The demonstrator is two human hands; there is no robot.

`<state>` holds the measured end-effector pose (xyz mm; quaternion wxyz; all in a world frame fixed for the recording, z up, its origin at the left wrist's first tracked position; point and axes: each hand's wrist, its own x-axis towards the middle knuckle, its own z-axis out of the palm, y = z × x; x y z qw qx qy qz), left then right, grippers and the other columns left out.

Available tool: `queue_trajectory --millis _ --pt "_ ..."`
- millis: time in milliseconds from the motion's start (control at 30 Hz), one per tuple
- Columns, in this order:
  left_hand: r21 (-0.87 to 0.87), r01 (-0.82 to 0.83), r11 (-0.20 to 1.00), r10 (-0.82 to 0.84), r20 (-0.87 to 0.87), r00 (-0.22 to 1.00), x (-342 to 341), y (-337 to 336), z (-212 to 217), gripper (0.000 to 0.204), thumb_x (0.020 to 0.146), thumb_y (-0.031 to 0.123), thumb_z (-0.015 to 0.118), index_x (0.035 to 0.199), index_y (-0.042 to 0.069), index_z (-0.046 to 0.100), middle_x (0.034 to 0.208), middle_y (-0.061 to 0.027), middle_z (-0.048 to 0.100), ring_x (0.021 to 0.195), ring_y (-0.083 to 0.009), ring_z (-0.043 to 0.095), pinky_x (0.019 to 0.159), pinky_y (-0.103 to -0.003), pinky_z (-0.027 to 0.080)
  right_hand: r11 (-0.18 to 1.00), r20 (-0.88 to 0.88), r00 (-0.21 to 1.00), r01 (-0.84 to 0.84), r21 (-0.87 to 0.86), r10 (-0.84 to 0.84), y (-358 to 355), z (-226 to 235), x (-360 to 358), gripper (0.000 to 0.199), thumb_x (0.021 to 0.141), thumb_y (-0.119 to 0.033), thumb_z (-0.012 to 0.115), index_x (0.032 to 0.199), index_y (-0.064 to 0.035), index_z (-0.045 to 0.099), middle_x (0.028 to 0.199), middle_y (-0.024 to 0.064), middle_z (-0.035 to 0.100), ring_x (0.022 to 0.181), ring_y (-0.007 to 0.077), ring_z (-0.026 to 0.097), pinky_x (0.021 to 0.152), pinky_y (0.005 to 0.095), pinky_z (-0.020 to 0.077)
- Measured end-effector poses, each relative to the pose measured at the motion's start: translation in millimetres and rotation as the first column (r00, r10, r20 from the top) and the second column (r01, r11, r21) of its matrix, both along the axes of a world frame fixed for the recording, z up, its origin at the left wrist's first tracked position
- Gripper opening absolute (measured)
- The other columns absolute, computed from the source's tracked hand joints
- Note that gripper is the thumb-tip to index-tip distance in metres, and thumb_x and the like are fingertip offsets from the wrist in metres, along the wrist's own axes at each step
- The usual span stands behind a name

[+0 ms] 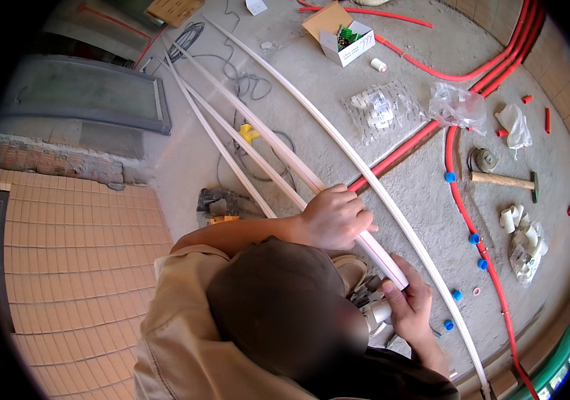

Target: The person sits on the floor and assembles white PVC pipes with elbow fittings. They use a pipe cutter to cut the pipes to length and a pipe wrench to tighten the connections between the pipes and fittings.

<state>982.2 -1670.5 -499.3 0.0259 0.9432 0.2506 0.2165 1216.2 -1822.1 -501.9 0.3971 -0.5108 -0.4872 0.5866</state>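
Observation:
Neither of my hands is in view. Below me a person in a dark cap [265,287] and tan shirt [185,320] crouches over a white plastic pipe [383,259] with a thin red stripe. That person's left hand [338,217] is wrapped over the pipe, and their right hand [410,300] grips its near end, thumb on top. Next to that right hand lies a short white pipe piece [379,311], with grey metal parts beside it, mostly hidden by the cap. A tan shoe [351,272] shows beneath the held pipe.
Long white pipes [405,223] cross the concrete floor. Red pipes with blue clips [474,239] run along the right. A hammer [505,179], a bag of white fittings [528,250], clear plastic bags [458,107], an open box [341,40], a power tool [221,203] and grey cables lie around.

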Motion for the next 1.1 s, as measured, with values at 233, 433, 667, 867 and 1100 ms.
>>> queue_trajectory --millis 233,433,667,867,1100 --pt "-0.162 0.051 0.986 -0.078 -0.164 0.983 -11 -1 -55 0.024 0.090 0.025 0.071 0.074 0.010 0.063 0.067 -0.0085 0.067 0.065 -0.0267 0.068 0.064 -0.041 0.050 0.970 0.026 1.000 0.005 -0.244 0.002 2 -28 -6 0.038 0.102 -0.024 0.069 0.129 0.0027 0.066 0.083 0.0074 0.070 0.076 0.0130 0.064 0.070 0.0317 0.0526" --pt "-0.286 0.058 0.956 -0.173 -0.394 0.903 -30 2 -103 0.013 0.082 0.022 0.066 0.079 0.010 0.066 0.071 -0.0126 0.069 0.067 -0.0314 0.072 0.062 -0.046 0.056 0.963 0.366 0.925 0.001 -0.270 0.102 -6 -40 -2 0.027 0.102 -0.022 0.068 0.115 0.0023 0.071 0.070 0.0098 0.069 0.063 0.0132 0.062 0.061 0.0324 0.0507" --pt "-0.473 -0.200 0.858 -0.260 -0.736 0.625 -12 38 -120 0.020 0.083 0.029 0.063 0.086 0.012 0.074 0.079 -0.0147 0.075 0.077 -0.0357 0.075 0.068 -0.050 0.059 0.944 0.152 0.971 0.218 -0.247 -0.184 -27 -48 33 0.028 0.102 -0.020 0.069 0.113 0.0058 0.071 0.075 0.0058 0.067 0.071 0.0097 0.061 0.064 0.0281 0.0495" --pt "-0.520 -0.228 0.823 -0.270 -0.712 0.648 -10 34 -143 0.024 0.085 0.032 0.068 0.088 0.009 0.076 0.084 -0.0162 0.075 0.082 -0.0361 0.074 0.074 -0.051 0.058 0.798 -0.037 0.890 0.388 -0.460 -0.454 -39 -61 75 0.036 0.107 -0.031 0.060 0.115 0.0033 0.069 0.085 0.0026 0.066 0.073 0.0089 0.061 0.064 0.0241 0.0484" --pt "-0.635 -0.208 0.744 -0.378 -0.656 0.653 -14 44 -132 0.063 0.084 0.070 0.071 0.086 0.007 0.076 0.083 -0.0189 0.075 0.082 -0.0398 0.073 0.074 -0.050 0.058 0.644 -0.159 0.671 0.576 -0.504 -0.724 -74 -82 100 0.032 0.104 -0.022 0.063 0.124 0.0026 0.067 0.105 0.0079 0.070 0.090 0.0163 0.068 0.078 0.0321 0.0591"
